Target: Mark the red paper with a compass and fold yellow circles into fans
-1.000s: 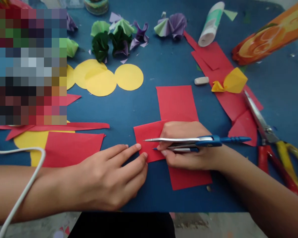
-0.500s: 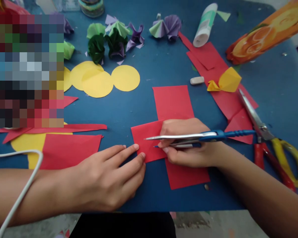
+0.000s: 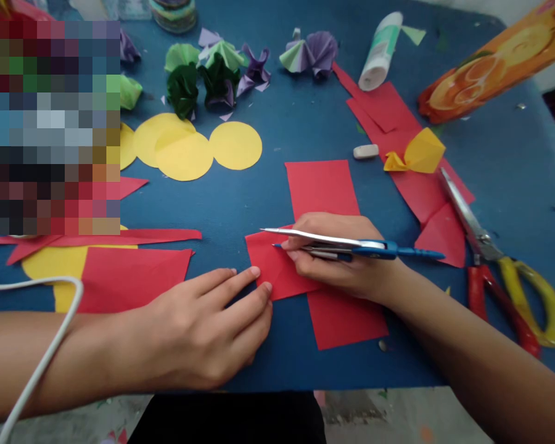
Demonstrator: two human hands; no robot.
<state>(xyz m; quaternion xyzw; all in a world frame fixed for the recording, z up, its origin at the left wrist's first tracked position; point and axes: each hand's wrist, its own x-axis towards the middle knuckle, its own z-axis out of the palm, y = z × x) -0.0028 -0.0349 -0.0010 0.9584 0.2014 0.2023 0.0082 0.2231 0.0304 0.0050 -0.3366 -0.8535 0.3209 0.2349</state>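
The left hand (image 3: pixel 198 333) lay flat, its fingers close together, their tips pressing the near corner of the small red paper (image 3: pixel 277 271). The paper lay just past those fingertips. To the right, the right hand (image 3: pixel 346 259) was closed around a blue compass (image 3: pixel 351 245), long way left to right, points toward the left hand. That hand hid where the points touched.

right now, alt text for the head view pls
The right hand holds a blue compass over a small red square, whose edge the left hand pins to a blue table. Yellow circles, paper flowers and scissors lie around.
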